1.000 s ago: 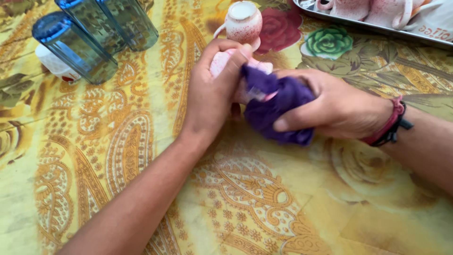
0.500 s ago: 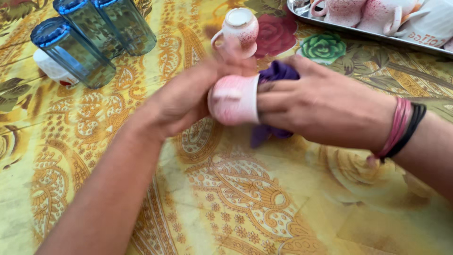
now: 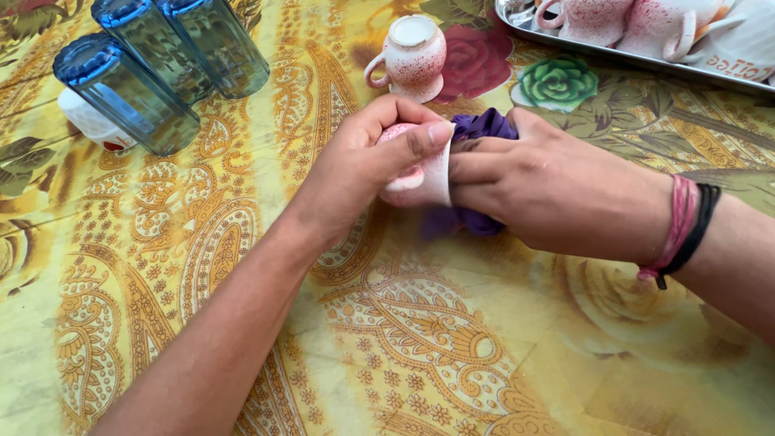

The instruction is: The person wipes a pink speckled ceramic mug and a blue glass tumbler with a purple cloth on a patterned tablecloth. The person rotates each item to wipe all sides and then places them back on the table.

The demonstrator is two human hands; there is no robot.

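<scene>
Left hand (image 3: 355, 165) gripping cup (image 3: 420, 173), purple cloth (image 3: 480, 129) inside

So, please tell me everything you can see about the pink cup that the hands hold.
The pink cup looks ceramic, pale pink with darker speckles. It lies on its side above the patterned tablecloth, mouth toward the right hand. The left hand wraps its body. A purple cloth is pressed into its mouth. Its handle is hidden.

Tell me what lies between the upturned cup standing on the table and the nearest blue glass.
In the head view, only bare patterned tablecloth lies between the upturned cup and the nearest blue glass. The left hand holding the pink cup is nearer the camera.
</scene>
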